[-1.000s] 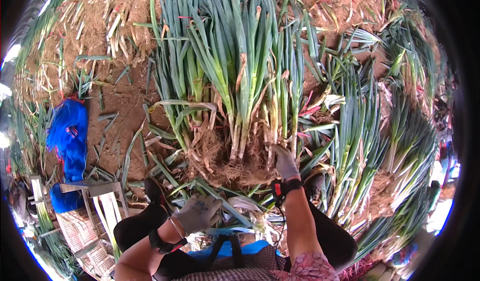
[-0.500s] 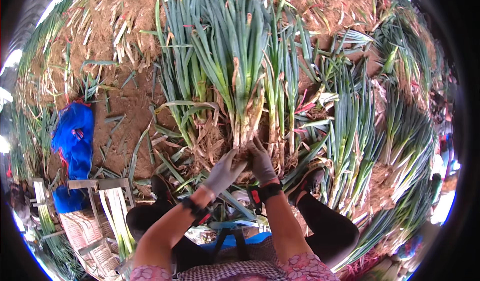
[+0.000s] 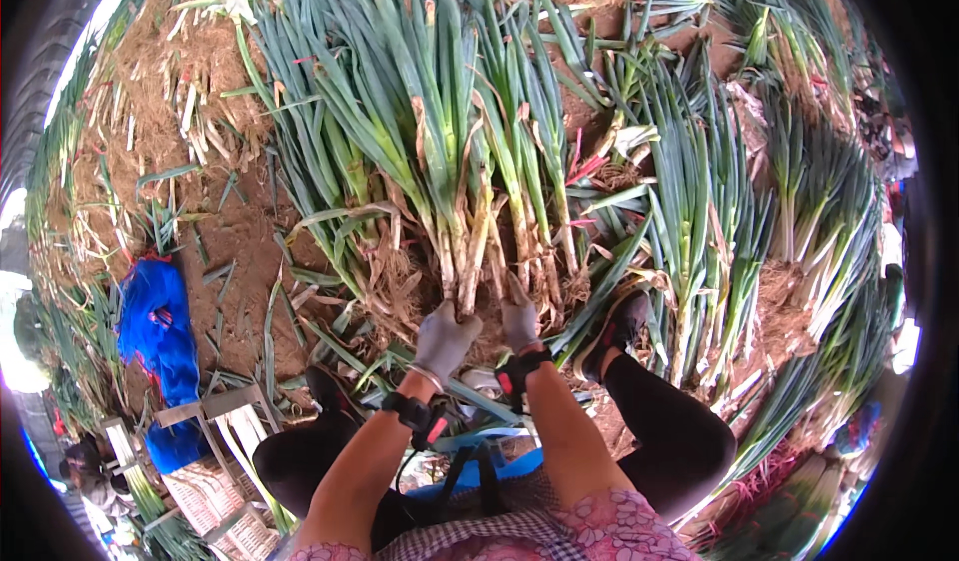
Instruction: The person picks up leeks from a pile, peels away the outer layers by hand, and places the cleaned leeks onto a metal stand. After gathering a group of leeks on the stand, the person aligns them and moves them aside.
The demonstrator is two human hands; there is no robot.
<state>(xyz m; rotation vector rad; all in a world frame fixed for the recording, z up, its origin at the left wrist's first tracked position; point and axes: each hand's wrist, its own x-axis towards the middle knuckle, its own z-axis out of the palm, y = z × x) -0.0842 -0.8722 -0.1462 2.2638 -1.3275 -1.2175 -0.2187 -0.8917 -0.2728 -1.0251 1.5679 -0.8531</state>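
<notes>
A thick heap of long green onions (image 3: 400,111) lies in front of me, leaves pointing away and dirty roots toward me. My left hand (image 3: 447,341), in a grey glove, is closed around the root ends of a few stalks (image 3: 467,266) at the near edge of the heap. Just to its right, my gloved right hand (image 3: 518,323) has its fingers curled at the bottom of neighbouring stalks (image 3: 496,251). Its fingertips are partly hidden among the roots. Brown dry leaves hang around the stalk bases.
More green onions (image 3: 689,201) lie in rows at the right. A blue cloth (image 3: 160,326) lies on the soil (image 3: 225,246) at the left, above a metal frame (image 3: 232,399) holding white stalks. Loose leaves litter the ground by my shoes (image 3: 621,331). Root-covered piles (image 3: 170,71) stand farther off.
My left hand has turned and closed more tightly on the stalk ends. Both hands stay at the near edge of the heap. The view has shifted, moving the heap leftward in the picture.
</notes>
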